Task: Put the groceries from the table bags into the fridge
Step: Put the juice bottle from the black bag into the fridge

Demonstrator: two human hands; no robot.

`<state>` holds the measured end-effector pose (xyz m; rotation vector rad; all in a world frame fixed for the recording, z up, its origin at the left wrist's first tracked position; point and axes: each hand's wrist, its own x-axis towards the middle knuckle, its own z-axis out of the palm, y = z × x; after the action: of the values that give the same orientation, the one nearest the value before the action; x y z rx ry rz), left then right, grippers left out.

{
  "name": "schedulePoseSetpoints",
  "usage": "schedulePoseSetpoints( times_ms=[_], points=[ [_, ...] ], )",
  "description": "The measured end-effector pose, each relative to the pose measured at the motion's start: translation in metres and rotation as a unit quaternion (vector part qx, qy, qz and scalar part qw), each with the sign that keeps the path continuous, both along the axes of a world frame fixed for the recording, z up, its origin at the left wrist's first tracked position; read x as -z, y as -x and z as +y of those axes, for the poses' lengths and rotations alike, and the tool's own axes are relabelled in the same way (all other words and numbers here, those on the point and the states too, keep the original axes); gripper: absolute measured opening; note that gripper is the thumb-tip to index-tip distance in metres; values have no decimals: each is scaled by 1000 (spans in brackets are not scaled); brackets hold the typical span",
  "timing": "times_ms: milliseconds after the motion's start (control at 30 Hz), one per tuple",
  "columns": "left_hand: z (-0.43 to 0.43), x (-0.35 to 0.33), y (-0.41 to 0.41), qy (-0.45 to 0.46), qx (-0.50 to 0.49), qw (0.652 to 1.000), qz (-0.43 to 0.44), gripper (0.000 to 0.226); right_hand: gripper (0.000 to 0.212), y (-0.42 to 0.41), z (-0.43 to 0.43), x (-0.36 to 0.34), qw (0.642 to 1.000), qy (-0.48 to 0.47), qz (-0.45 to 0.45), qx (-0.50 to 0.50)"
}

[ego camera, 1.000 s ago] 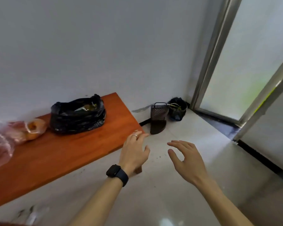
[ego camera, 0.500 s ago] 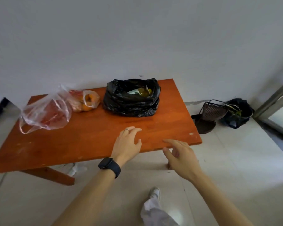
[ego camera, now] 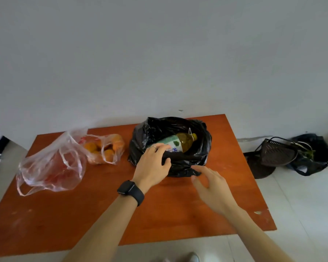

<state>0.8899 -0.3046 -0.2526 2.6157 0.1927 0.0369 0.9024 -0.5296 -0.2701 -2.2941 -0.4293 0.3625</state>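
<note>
Orange-brown bench (ego camera: 159,214); glossy black bag (ego camera: 178,167); amber bottle (ego camera: 186,143), green-and-white label; clear bag (ego camera: 45,176); oranges (ego camera: 108,154); black watch (ego camera: 131,191).

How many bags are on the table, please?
3: clear bag at the left, bag of oranges beside it, black bag right of those. None seems hidden.
</note>
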Motion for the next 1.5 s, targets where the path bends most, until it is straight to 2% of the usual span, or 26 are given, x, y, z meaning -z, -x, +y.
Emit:
schedulePoseSetpoints(
  times_ms=[167, 300, 400, 467, 600, 700, 767, 867, 967, 1167, 1300, 1400, 1500],
  points=[
    [41, 12, -79, -30, 38, 999, 9, 47, 48, -71, 35, 10, 997, -22, 43, 53],
    [75, 33, -137, -103, 72, 992, 31, 49, 61, -121, 66, 19, 979, -64, 118, 155],
    [100, 59, -169, -150, 78, 983, 72, 52, 74, -158, 94, 33, 948, -76, 220, 217],
    [113, 79, -181, -165, 70, 978, 110, 54, 96, -180, 114, 55, 908, -88, 313, 264],
    [123, 119, -182, -99, -12, 977, 190, 56, 125, -207, 158, 86, 844, -78, 412, 334],
    [131, 150, -173, -47, -37, 973, 225, 54, 137, -222, 191, 96, 819, -24, 427, 383],
    [141, 169, -169, 24, -44, 964, 260, 52, 143, -224, 208, 104, 803, 12, 429, 414],
    [156, 191, -170, 131, -47, 946, 293, 49, 142, -217, 221, 117, 809, 59, 388, 437],
    [163, 201, -175, 144, -9, 944, 297, 48, 136, -215, 221, 117, 826, 80, 365, 423],
    [163, 186, -194, 173, 13, 950, 258, 48, 135, -197, 201, 112, 925, 47, 249, 283],
    [165, 189, -198, 93, 58, 956, 271, 51, 138, -179, 194, 102, 956, 31, 182, 227],
    [162, 195, -190, 6, 90, 946, 311, 53, 133, -165, 188, 91, 972, -15, 124, 199],
    [154, 193, -183, -37, 99, 944, 312, 53, 128, -155, 183, 76, 982, -38, 71, 170]
  ],
)
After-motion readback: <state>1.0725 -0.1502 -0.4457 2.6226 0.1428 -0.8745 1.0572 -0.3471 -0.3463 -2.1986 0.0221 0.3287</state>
